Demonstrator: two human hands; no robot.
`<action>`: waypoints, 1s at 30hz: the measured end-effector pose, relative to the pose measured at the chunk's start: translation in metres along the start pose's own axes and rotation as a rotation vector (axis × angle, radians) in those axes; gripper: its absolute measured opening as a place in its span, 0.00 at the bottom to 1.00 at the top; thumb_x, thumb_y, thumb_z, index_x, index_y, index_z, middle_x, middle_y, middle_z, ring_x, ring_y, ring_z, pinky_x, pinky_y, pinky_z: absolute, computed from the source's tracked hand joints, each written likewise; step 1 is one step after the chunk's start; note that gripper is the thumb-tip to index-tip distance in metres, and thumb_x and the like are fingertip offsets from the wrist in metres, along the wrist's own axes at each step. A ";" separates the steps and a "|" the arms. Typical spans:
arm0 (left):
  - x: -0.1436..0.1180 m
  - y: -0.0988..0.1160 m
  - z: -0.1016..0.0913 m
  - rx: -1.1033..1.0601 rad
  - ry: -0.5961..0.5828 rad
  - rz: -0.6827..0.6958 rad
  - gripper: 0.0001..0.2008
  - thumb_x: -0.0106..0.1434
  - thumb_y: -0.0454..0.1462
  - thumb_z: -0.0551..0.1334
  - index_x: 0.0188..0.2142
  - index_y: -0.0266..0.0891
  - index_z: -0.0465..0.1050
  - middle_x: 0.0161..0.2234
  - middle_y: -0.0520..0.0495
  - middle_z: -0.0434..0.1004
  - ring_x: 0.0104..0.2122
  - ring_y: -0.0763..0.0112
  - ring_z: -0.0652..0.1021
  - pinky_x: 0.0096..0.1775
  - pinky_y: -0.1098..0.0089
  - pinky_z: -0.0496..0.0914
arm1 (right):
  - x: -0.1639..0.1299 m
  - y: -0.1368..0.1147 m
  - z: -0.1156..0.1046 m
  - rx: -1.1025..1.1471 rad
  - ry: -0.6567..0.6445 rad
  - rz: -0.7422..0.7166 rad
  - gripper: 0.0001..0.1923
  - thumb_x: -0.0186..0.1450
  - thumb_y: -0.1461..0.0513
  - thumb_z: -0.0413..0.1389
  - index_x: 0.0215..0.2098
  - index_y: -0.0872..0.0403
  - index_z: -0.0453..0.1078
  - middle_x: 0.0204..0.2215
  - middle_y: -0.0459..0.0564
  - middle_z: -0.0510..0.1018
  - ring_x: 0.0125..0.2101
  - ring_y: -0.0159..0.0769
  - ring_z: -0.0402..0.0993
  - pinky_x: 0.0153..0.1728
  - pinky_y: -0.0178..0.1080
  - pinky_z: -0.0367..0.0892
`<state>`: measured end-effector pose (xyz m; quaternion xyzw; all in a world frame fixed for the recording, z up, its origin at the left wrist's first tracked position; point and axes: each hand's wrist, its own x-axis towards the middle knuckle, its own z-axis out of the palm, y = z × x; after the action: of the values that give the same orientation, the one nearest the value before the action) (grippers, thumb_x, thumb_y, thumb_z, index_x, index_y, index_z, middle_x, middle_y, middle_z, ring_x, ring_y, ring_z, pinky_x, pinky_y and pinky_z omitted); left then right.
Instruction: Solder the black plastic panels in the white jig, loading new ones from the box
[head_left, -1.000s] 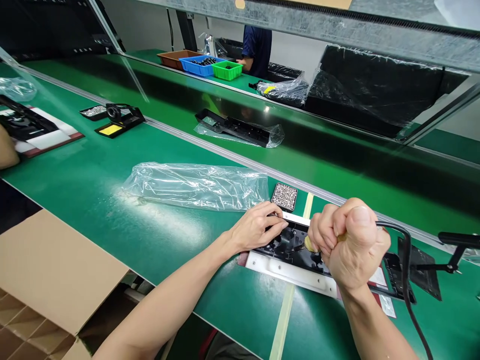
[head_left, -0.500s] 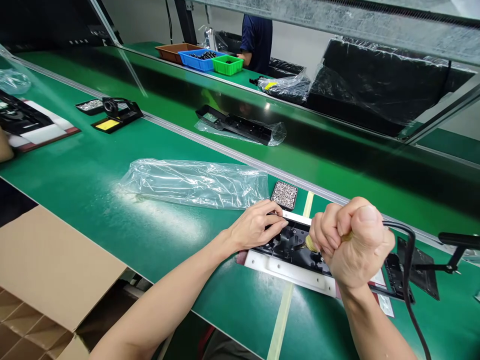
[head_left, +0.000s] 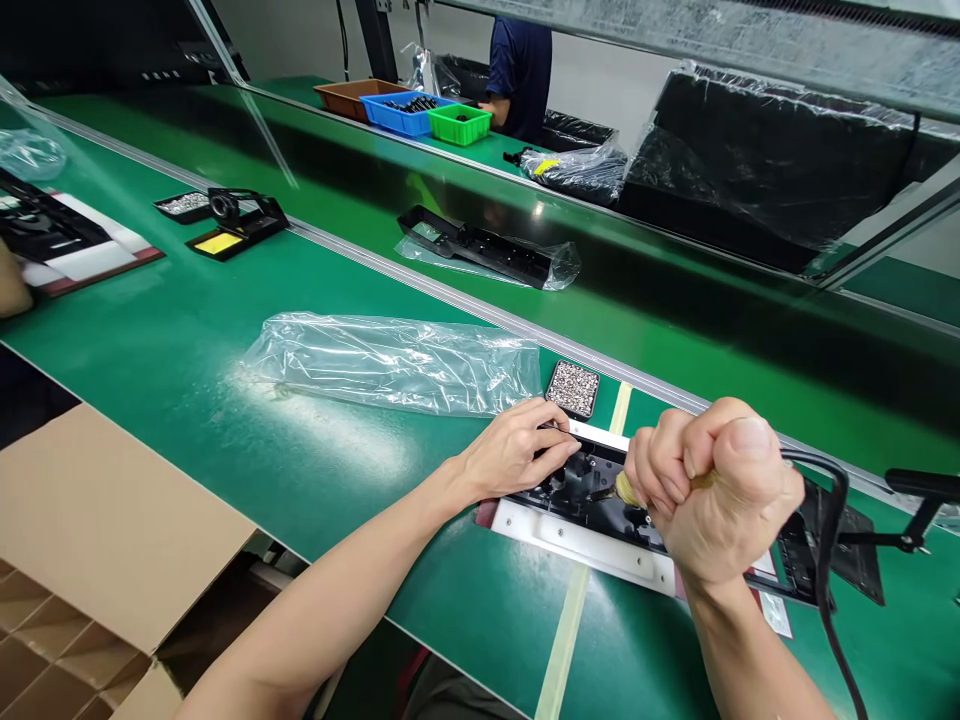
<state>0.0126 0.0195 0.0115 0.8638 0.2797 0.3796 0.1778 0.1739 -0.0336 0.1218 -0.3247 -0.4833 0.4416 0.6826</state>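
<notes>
My right hand (head_left: 724, 490) is wrapped in a fist, thumb uppermost, around what looks like a soldering iron (head_left: 625, 488). Its yellow grip and thin metal tip show below the fingers, and a black cord leaves behind the thumb. The tip points down into a long black plastic housing (head_left: 592, 505), though the exact contact spot is too small to tell. That housing lies in a white fixture (head_left: 577, 533) with dark red ends. My left hand (head_left: 517, 450) grips the housing's left part, with thumb and fingers at its far rim. Just beyond stands a small black tray (head_left: 573, 389) of tiny metal pieces.
A clear plastic bag (head_left: 397, 362) lies left of the fixture. Another black housing (head_left: 480, 250) rests on the green strip beyond the metal rail. A black stand (head_left: 907, 520) is at right, cardboard (head_left: 112, 520) at lower left. One person (head_left: 519, 80) works behind colored bins (head_left: 409, 115).
My right hand and the iron stay at nearly the same spot on the housing. The whole view has shifted slightly; little else differs.
</notes>
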 end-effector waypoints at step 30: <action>0.000 0.000 0.000 -0.027 -0.007 0.004 0.14 0.76 0.37 0.57 0.39 0.35 0.81 0.42 0.42 0.77 0.41 0.64 0.76 0.46 0.60 0.72 | -0.001 0.001 0.001 -0.006 -0.013 -0.026 0.25 0.72 0.54 0.57 0.20 0.53 0.58 0.13 0.38 0.56 0.12 0.22 0.50 0.12 0.28 0.51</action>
<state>0.0126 0.0197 0.0121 0.8631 0.2721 0.3808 0.1897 0.1725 -0.0337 0.1210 -0.3177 -0.4931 0.4333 0.6842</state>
